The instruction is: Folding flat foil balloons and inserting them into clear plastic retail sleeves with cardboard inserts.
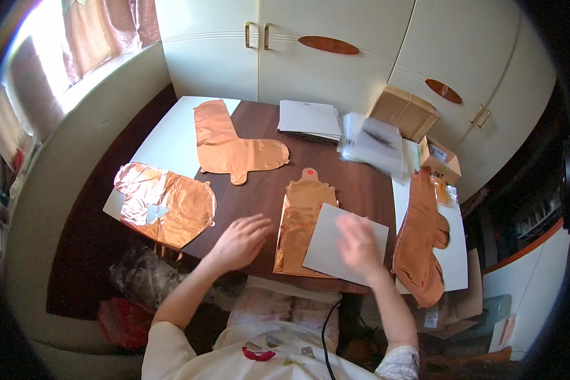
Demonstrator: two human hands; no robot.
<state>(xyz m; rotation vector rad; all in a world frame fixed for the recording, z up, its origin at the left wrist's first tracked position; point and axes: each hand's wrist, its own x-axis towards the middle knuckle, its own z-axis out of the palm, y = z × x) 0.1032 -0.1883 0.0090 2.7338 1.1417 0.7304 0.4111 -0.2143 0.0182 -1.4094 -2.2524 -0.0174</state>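
Cabinets, cream, behind brown-and-white table; flat copper foil piece near front edge, white card over its lower right; left hand loosely open, empty; right hand over card, blurred, grip unclear; small carton has dark lettering.

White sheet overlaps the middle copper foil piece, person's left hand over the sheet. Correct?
Wrong hand: the head view shows the right hand over the white sheet. The left hand is over the brown tabletop. The sheet does overlap the middle copper foil piece.
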